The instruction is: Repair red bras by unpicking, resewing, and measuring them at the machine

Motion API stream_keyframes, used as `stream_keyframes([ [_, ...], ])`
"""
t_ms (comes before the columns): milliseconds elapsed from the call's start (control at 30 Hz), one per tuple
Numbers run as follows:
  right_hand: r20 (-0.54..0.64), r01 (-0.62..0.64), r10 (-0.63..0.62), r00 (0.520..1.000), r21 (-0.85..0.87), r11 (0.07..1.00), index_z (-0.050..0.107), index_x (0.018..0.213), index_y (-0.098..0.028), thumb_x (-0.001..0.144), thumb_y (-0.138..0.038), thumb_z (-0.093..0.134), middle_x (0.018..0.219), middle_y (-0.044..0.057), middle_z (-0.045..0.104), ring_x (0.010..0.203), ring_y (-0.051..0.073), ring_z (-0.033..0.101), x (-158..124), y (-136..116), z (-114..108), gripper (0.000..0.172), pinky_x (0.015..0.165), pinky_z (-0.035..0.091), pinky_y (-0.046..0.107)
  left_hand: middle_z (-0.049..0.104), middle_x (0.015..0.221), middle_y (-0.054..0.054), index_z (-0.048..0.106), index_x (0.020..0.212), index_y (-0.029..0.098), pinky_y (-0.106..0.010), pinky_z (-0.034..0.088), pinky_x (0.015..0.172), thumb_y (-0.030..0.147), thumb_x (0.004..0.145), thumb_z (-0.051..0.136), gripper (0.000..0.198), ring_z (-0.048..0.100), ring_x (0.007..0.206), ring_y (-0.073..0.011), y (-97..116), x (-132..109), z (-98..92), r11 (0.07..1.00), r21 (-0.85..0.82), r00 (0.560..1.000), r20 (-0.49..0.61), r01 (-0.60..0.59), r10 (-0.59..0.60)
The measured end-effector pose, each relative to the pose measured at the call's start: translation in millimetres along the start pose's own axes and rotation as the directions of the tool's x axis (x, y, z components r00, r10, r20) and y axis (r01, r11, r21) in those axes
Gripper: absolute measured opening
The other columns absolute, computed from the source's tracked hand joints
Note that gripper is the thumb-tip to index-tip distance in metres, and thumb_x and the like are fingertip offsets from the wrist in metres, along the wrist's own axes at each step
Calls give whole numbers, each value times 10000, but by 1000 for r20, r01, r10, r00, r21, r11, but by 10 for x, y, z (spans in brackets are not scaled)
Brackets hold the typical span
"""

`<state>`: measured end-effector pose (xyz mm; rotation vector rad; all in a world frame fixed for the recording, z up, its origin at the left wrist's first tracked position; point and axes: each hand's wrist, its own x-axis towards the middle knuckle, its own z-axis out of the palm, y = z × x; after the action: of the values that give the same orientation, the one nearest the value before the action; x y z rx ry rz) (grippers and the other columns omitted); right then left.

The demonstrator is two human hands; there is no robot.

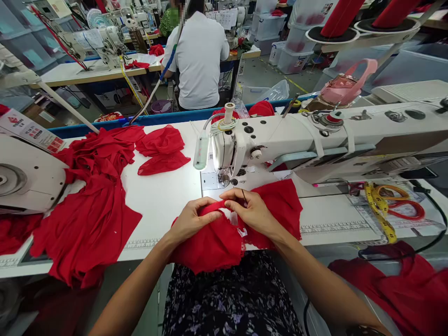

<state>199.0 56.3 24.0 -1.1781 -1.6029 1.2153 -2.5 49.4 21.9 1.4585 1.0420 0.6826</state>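
Between my two hands is a red fabric garment piece with a lacy edge and a small white label, lying over the table's front edge. My left hand pinches its upper edge between thumb and fingers. Close beside it, my right hand grips the same edge, and another part of the red cloth spreads out to its right. Just beyond my fingers stands the sewing machine's needle and presser foot area; the cloth is in front of it, apart from the needle.
Red cloth pieces are heaped at left beside another machine. A smaller red piece lies behind. Orange-handled scissors and a yellow tape measure lie at right. A person in a white shirt sits ahead.
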Motion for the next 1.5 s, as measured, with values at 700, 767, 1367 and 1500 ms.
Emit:
stream_keyframes([
  [700,164,9,35,986,-263,965,672,1107,-226,915,-243,536,1119,54,724,1005,199,669,-84,103,-157,235,828,511,335,653,888,-20,672,887,171,-257,420,720,404,937,541,272,569,821,-168,44,-174,-274,983,130,983,115,129,-144],
  [767,165,6,38,985,-255,967,666,1118,-226,916,-237,536,1114,50,725,1013,200,665,-79,98,-148,241,836,507,341,675,950,-27,671,951,183,-275,442,781,404,936,545,254,595,882,-185,45,-161,-244,981,161,989,87,104,-119],
  [1367,132,115,-69,989,-383,917,652,1114,-230,938,-189,522,1074,45,718,957,192,661,-76,118,-125,223,821,513,339,518,699,29,518,735,187,-261,401,673,382,952,460,298,573,731,-155,78,46,-70,972,214,987,109,94,-120],
  [1500,85,279,-276,957,-518,808,626,1158,-230,969,-205,506,1113,69,675,1032,204,621,-161,97,-102,225,876,509,353,544,696,18,517,728,183,-271,400,684,411,952,460,324,560,719,-155,122,50,-72,978,170,987,88,118,-134],
])
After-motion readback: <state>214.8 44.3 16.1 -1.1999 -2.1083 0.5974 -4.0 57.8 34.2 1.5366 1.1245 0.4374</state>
